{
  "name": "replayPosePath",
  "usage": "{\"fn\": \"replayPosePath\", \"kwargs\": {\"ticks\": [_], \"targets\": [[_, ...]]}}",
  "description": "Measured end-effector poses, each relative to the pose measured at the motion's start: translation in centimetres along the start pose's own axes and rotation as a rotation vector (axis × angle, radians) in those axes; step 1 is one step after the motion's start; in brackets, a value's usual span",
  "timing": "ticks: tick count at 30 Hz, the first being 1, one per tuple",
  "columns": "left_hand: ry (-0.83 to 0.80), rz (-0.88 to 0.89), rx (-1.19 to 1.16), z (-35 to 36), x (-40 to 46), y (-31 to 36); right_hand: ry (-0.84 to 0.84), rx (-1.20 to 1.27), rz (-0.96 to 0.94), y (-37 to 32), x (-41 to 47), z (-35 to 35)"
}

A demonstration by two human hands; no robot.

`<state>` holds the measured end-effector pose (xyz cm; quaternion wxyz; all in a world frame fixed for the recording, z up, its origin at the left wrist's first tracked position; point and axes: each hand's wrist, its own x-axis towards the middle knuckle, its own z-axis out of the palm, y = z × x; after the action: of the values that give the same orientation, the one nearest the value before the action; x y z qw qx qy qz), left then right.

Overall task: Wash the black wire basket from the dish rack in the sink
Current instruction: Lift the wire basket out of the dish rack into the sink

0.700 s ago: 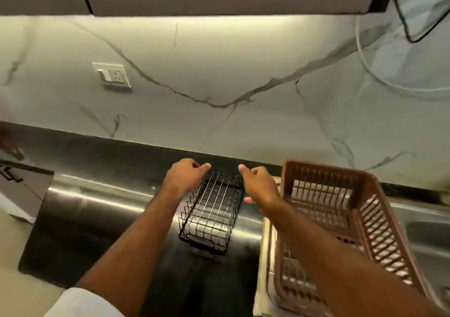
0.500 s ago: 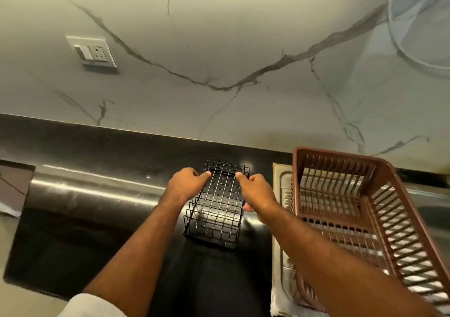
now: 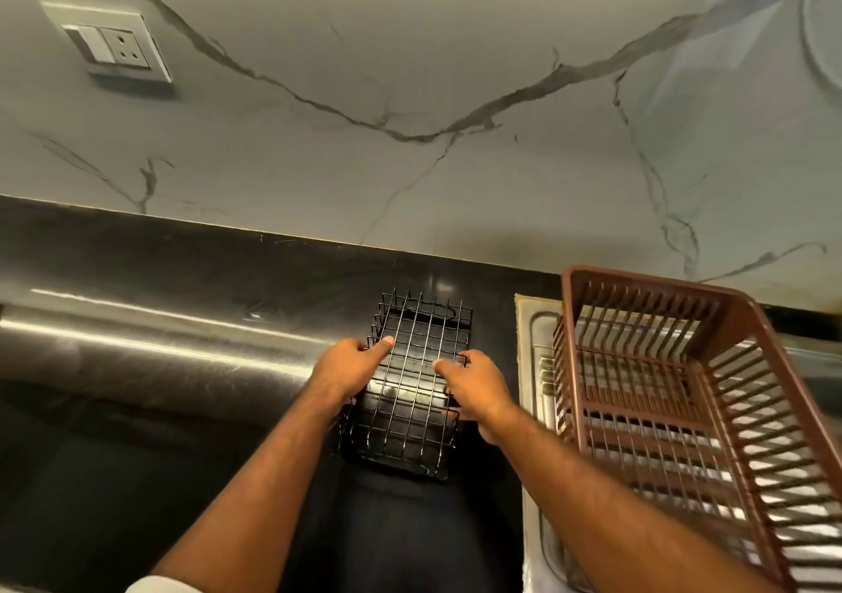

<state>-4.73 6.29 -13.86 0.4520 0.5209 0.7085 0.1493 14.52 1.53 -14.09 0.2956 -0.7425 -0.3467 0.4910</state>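
The black wire basket (image 3: pixel 412 392) is a small rectangular grid of thin bars, held just over the dark countertop (image 3: pixel 191 273) in the middle of the view. My left hand (image 3: pixel 348 367) grips its left side, thumb laid across the top wires. My right hand (image 3: pixel 476 385) grips the right side, thumb on the wires and fingers curled under the edge. The brown plastic dish rack (image 3: pixel 711 301) stands to the right, over a steel drainboard (image 3: pixel 535 342). No sink bowl shows in this view.
A marble-patterned wall (image 3: pixel 410 91) rises behind the counter, with a socket and switch plate (image 3: pixel 109 43) at upper left. A shiny steel surface (image 3: pixel 136 342) runs along the left part of the counter. A thin cable (image 3: pixel 808 27) curves down at the top right.
The view has tipped down and closer. Both hands have slid from the basket's far corners to its middle sides, and the basket now lies squarer to me.
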Motion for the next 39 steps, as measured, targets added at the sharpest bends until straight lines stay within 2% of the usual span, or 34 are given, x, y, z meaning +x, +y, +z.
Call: {"fn": "replayPosePath", "kwargs": {"ticks": [8, 17, 29, 39], "targets": [[-0.024, 0.035, -0.279, 0.5, -0.5, 0.3, -0.04, 0.152, -0.072, -0.2, -0.8, 0.7], [0.039, 0.176, -0.353, -0.2, -4.9, 3.5, -0.073, 0.185, -0.203, -2.2, -3.5, -3.2], [0.072, 0.308, -0.426, 3.3, -15.7, 14.6, -0.092, 0.202, -0.387, -4.9, -10.3, -17.4], [-0.049, 0.348, -0.529, 16.6, -23.1, 22.7, -0.031, 0.199, -0.403, 0.7, -12.9, -34.2]]}}
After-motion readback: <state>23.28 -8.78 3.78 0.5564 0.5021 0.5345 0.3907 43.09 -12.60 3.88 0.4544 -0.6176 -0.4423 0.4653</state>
